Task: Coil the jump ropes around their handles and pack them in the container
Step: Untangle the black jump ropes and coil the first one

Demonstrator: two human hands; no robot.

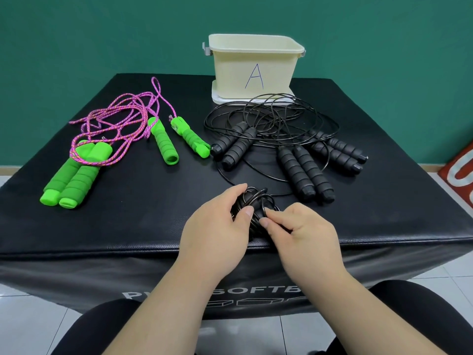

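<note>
Gripping one coiled black jump rope [253,201] in my left hand [217,226], I pinched its cord [263,206] with my right hand [304,234] (worktop [128,226], near edge).

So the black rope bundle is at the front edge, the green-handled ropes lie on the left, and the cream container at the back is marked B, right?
Not quite. The head view shows the cream container at the back is marked A, not B. The rest stands: the black rope bundle is at the front edge and the green-handled ropes lie on the left.
</note>
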